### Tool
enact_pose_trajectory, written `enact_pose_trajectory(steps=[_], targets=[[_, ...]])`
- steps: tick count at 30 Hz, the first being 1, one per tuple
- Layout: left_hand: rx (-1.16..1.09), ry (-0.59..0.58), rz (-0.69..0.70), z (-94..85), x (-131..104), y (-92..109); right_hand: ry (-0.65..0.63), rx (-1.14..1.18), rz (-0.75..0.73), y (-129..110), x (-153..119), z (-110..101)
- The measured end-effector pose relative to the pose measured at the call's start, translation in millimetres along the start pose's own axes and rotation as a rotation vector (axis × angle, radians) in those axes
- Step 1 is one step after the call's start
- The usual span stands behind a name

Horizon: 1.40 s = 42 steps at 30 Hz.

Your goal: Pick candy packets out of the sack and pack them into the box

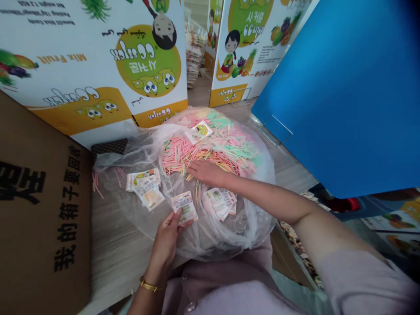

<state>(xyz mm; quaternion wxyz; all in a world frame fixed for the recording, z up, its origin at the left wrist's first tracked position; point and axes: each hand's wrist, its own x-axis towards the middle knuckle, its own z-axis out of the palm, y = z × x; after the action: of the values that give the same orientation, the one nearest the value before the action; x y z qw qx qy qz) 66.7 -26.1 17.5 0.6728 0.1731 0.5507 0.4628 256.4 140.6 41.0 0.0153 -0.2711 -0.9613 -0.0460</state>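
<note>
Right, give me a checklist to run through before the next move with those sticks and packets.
1. Left hand grips a small printed paper packet: ok.
2. Right hand rests on the heap of thin pink, green and yellow sticks: ok.
3. Sticks pinched in right fingers: cannot tell.
4. Packet mouth open: cannot tell.
5. Clear plastic bag spread open under the heap: ok.
6. All sticks contained: not ok, loose pink sticks lie outside.

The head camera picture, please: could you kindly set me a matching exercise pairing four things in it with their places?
1 left hand
2 right hand
3 heap of thin pastel candy sticks
4 large blue plastic panel

a upper right
b holds a small printed paper packet
c inside the clear plastic bag
d rests on the sticks

Pairs: 1-b, 2-d, 3-c, 4-a
</note>
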Motion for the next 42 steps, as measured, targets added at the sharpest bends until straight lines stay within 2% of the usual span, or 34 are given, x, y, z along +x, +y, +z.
enact_pose_trajectory(steps=[3, 6, 11, 13, 16, 21, 23, 25, 29, 31, 34, 36, 39, 42], targets=[[-0.036, 0.005, -0.014, 0.7, -1, 2, -0.059, -0.106, 0.013, -6, 8, 9], [-0.039, 0.073, -0.014, 2.2, 1, 2, -0.087, -0.124, 0.040, -7, 6, 12], [-0.034, 0.114, 0.017, 4.3, 6, 1, 0.049, 0.007, 0.087, 0, -8, 11], [-0.005, 0.109, 0.048, 5.4, 6, 3, 0.128, 0.141, 0.199, 3, -14, 9], [0.080, 0.092, 0.138, 10.8, 4, 6, 0.223, 0.394, 0.451, 8, -20, 1], [0.417, -0.058, 0.279, 37.1, 3, 2, 0.314, 0.759, 0.693, 26, -29, -17], [0.560, -0.111, 0.316, 49.9, 6, -3, 0.274, 0.799, 0.759, 36, -34, -22], [0.630, -0.156, 0.340, 59.9, 11, -8, 0.167, 0.733, 0.776, 43, -39, -24], [0.581, -0.291, 0.380, 66.4, 22, -11, -0.131, 0.448, 0.673, 40, -48, -22], [0.552, -0.327, 0.369, 66.1, 23, -10, -0.229, 0.300, 0.606, 31, -48, -21], [0.559, -0.312, 0.339, 70.1, 22, -4, -0.255, 0.147, 0.457, 21, -40, -23], [0.552, -0.309, 0.315, 77.4, 19, -1, -0.274, 0.094, 0.408, 20, -32, -26], [0.542, -0.360, 0.304, 90.1, 18, 0, -0.354, 0.063, 0.463, 24, -21, -31], [0.628, -0.384, 0.438, 96.6, 16, -5, -0.400, 0.062, 0.513, 32, -19, -34]])
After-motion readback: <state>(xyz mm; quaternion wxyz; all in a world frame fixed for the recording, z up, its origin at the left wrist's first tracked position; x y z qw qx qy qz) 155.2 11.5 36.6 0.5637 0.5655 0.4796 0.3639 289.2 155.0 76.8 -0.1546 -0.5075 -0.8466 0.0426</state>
